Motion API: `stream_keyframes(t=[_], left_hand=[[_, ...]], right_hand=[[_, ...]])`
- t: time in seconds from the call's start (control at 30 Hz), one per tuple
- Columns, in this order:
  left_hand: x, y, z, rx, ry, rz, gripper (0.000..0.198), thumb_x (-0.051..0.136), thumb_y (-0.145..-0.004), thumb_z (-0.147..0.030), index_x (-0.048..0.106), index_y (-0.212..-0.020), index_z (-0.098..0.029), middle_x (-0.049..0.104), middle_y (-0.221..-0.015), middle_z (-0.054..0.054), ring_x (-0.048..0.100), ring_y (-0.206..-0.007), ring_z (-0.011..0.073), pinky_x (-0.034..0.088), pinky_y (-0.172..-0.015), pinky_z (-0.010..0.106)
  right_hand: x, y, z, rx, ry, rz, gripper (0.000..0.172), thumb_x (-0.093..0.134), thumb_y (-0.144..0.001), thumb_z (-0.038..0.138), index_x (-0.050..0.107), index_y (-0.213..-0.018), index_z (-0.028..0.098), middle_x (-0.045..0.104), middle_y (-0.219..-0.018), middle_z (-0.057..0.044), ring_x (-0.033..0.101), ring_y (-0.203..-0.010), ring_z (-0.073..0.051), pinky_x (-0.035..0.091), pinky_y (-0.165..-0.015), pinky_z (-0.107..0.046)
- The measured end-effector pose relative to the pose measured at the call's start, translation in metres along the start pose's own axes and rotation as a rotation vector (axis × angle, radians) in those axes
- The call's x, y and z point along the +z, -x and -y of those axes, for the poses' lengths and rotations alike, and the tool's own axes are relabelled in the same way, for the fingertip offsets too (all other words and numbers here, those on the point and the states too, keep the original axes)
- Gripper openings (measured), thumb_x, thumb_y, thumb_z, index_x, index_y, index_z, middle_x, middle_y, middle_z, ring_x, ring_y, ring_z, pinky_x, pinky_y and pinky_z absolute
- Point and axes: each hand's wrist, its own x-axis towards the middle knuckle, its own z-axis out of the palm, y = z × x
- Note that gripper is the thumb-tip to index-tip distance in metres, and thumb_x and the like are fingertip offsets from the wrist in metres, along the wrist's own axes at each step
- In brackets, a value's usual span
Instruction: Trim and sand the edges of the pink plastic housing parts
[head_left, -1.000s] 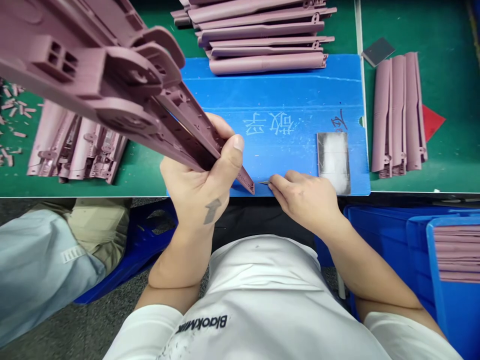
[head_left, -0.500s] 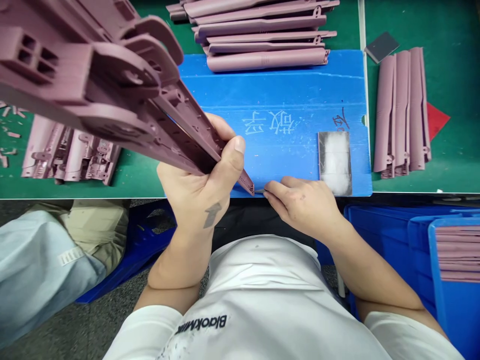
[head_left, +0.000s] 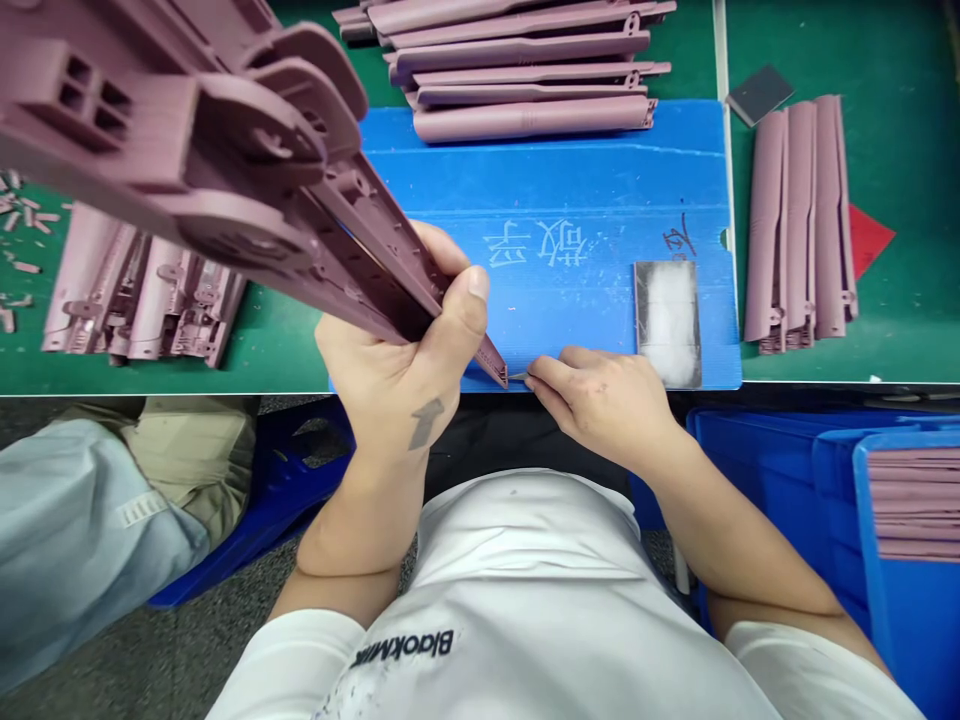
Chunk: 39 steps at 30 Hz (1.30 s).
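Far left of the left fingers, a pile of mauve moulded plastic parts (head_left: 142, 300) lies on the green table mat (head_left: 277, 350), and below it shows another person's pale blue sleeve (head_left: 75, 520). The left hand (head_left: 405, 370) is clenched around a long mauve moulded plastic rail (head_left: 247, 170), thumb pressed on its side. The rail slants up past the camera, and its lower tip pokes out just right of the thumb. The right hand (head_left: 600, 400) pinches a small thin metal-coloured tool (head_left: 517, 377), whose point touches that tip.

Beyond both sets of fingertips lies a blue corrugated plastic sheet (head_left: 570, 170) with white handwritten characters I cannot read. Just beyond the right knuckles rests a grey rectangular abrasive block (head_left: 667, 320). Further right stands a row of mauve rails (head_left: 799, 220). On the white shirt (head_left: 525, 560), dark print appears to read "Blackmilk".
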Motion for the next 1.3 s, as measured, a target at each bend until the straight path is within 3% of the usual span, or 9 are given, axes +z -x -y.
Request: stream_keyframes(t=[0.13, 0.33, 0.67, 1.07, 1.3], left_hand=[[0.002, 0.000, 0.002, 0.021, 0.050, -0.008, 0.007, 0.082, -0.092, -0.023, 0.076, -0.090, -0.020, 0.062, -0.084, 0.001, 0.057, -0.070, 0.0107, 0.047, -0.063, 0.031], [0.002, -0.002, 0.005, 0.019, 0.038, -0.017, 0.024, 0.089, -0.087, -0.038, 0.073, -0.088, -0.019, 0.062, -0.083, 0.001, 0.057, -0.068, 0.0111, 0.047, -0.061, 0.030], [0.002, -0.001, 0.010, 0.056, 0.048, -0.017, 0.013, 0.085, -0.091, -0.028, 0.076, -0.091, -0.020, 0.062, -0.084, 0.001, 0.057, -0.068, 0.0100, 0.048, -0.062, 0.029], [0.001, 0.000, 0.006, -0.019, -0.003, -0.037, 0.018, 0.087, -0.088, -0.038, 0.076, -0.090, -0.024, 0.062, -0.083, 0.002, 0.057, -0.069, 0.0133, 0.053, -0.065, 0.035], [0.003, -0.001, 0.002, -0.041, -0.060, -0.043, 0.020, 0.088, -0.087, -0.039, 0.075, -0.090, -0.025, 0.063, -0.086, 0.002, 0.064, -0.074, 0.0167, 0.057, -0.070, 0.038]], right_hand=[[0.004, 0.000, -0.004, -0.026, -0.001, -0.036, 0.048, 0.031, -0.116, 0.048, 0.075, -0.117, 0.030, 0.073, -0.096, -0.005, 0.060, -0.072, -0.018, 0.012, -0.062, -0.036], [0.011, -0.001, -0.008, -0.053, -0.022, -0.053, 0.052, 0.028, -0.116, 0.050, 0.075, -0.121, 0.029, 0.072, -0.096, -0.007, 0.057, -0.074, -0.018, 0.012, -0.063, -0.037], [0.018, -0.002, -0.012, -0.080, -0.042, -0.085, 0.055, 0.024, -0.117, 0.051, 0.075, -0.123, 0.029, 0.072, -0.097, -0.006, 0.057, -0.075, -0.018, 0.014, -0.064, -0.037], [0.015, -0.003, -0.021, -0.087, -0.099, -0.058, 0.047, 0.033, -0.117, 0.049, 0.074, -0.123, 0.029, 0.075, -0.098, -0.003, 0.065, -0.083, -0.019, 0.015, -0.063, -0.037], [0.013, -0.005, -0.021, -0.080, -0.094, -0.034, 0.046, 0.033, -0.116, 0.049, 0.074, -0.123, 0.030, 0.075, -0.098, -0.003, 0.066, -0.083, -0.019, 0.013, -0.063, -0.037]])
